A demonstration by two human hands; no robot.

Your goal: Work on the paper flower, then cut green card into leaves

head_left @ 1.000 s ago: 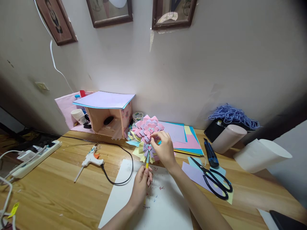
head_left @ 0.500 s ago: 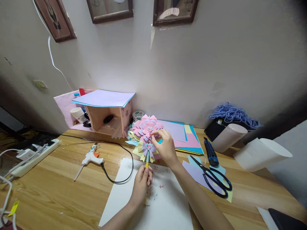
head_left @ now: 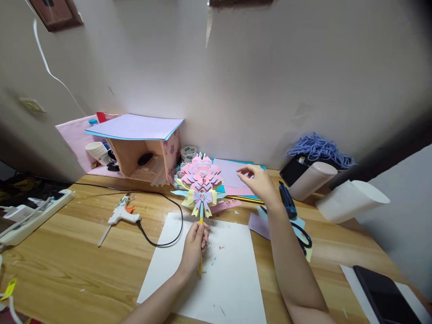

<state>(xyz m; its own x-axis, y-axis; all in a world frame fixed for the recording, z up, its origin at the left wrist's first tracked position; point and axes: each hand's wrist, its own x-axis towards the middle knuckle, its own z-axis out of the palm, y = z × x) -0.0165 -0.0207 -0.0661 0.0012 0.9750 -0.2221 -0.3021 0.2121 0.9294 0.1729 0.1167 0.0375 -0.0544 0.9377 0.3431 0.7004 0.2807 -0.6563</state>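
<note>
My left hand [head_left: 195, 243] is closed round the yellow stick of a paper flower wand [head_left: 202, 176], which stands upright over a white sheet [head_left: 232, 270]. Its head has layered pink folded petals, with a lilac and yellow bow shape and a small pink heart below. To the right, my right hand [head_left: 259, 180] is raised away from the wand, fingers curved and apart, with nothing visible in it. Behind that hand lies a stack of coloured paper [head_left: 229, 173]. Black-handled scissors [head_left: 303, 238] are partly hidden by my right forearm.
A white glue gun [head_left: 122, 212] with a black cord lies on the left, near a power strip [head_left: 40, 220]. A cardboard box with a lilac top [head_left: 138, 127] stands behind. On the right are a utility knife [head_left: 287, 201], paper rolls [head_left: 353, 201], blue yarn [head_left: 319, 150] and a black phone [head_left: 384, 292].
My right hand has left the pink petals and moved right, its fingers spreading. My left hand still grips the stick. The camera view has tipped down.
</note>
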